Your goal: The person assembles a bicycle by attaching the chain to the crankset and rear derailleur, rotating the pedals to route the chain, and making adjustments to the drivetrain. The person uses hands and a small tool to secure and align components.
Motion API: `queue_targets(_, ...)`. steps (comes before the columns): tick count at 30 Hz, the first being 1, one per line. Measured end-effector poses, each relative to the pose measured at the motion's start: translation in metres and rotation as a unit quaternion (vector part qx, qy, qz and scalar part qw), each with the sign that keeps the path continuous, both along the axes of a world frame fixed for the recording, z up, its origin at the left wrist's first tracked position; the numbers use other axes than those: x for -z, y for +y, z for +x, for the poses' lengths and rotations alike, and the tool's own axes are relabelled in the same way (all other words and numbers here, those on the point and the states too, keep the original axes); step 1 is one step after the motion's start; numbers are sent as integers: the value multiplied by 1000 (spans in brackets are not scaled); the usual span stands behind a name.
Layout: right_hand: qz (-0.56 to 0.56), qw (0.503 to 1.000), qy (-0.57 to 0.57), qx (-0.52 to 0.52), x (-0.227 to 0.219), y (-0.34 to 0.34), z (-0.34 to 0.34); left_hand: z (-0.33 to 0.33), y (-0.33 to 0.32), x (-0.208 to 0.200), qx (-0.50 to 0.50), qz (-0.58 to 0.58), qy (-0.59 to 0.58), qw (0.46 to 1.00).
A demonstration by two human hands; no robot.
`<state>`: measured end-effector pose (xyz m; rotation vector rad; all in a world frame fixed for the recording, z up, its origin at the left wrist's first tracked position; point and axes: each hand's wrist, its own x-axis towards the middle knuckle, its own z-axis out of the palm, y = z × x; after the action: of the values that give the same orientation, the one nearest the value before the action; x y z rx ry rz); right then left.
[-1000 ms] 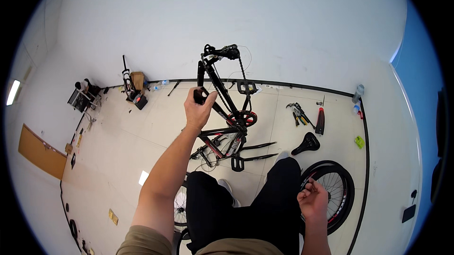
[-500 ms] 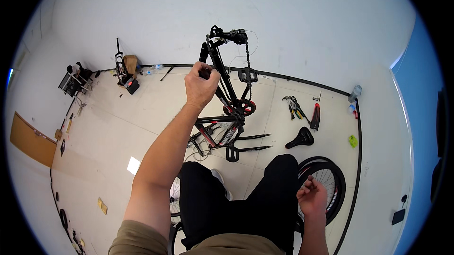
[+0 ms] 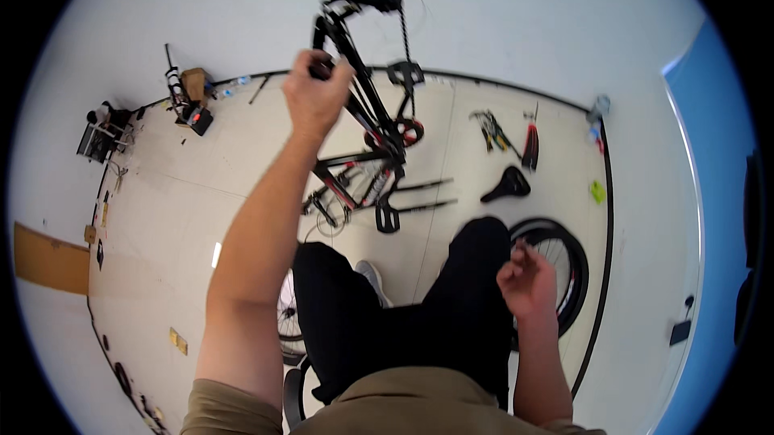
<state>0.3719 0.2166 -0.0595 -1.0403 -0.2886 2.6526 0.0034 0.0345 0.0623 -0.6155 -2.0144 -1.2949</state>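
Note:
My left hand point(image 3: 316, 96) is wrapped round a tube of a black and red bicycle frame point(image 3: 363, 100). The frame stands tilted in front of me, its rear derailleur end up and its fork-like stays low. On it are a chain point(image 3: 405, 32), a red and black chainring point(image 3: 409, 133), an upper pedal point(image 3: 405, 74) and a lower pedal point(image 3: 388, 219). My right hand point(image 3: 528, 280) hovers above my right knee, over a wheel point(image 3: 574, 282). Its fingers are curled together; anything small between them is too blurred to make out.
On the floor to the right lie a black saddle point(image 3: 508, 183), pliers-like hand tools point(image 3: 493, 130) and a red and black mudguard-shaped part point(image 3: 530, 145). Another wheel point(image 3: 289, 314) is beside my left leg. A suspension fork point(image 3: 175, 84) and cardboard box point(image 3: 195, 82) stand by the far wall.
The bicycle frame and my left hand have shifted up and left in the picture, as has much of the floor. My right hand has risen a little, still curled.

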Motion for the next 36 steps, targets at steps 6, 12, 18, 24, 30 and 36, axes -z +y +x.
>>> queue_targets(6,-54,997,16,44,-2,7,1,3,-7,-3,17,35,-43,998)
queue_targets(12,-80,994,35,68,0,10,5,6,1,-9,-3,18,-47,999)
queue_targets(18,-87,994,32,54,-2,5,2,4,-1,-7,8,27,-47,999)
queue_targets(24,-79,993,31,80,0,9,4,1,0,-2,-8,6,-6,1000)
queue_targets(30,-83,994,24,70,-2,10,3,4,0,-1,-3,26,-17,1000)
queue_targets(36,-81,994,21,71,-2,7,2,9,3,-6,-4,32,-36,999)
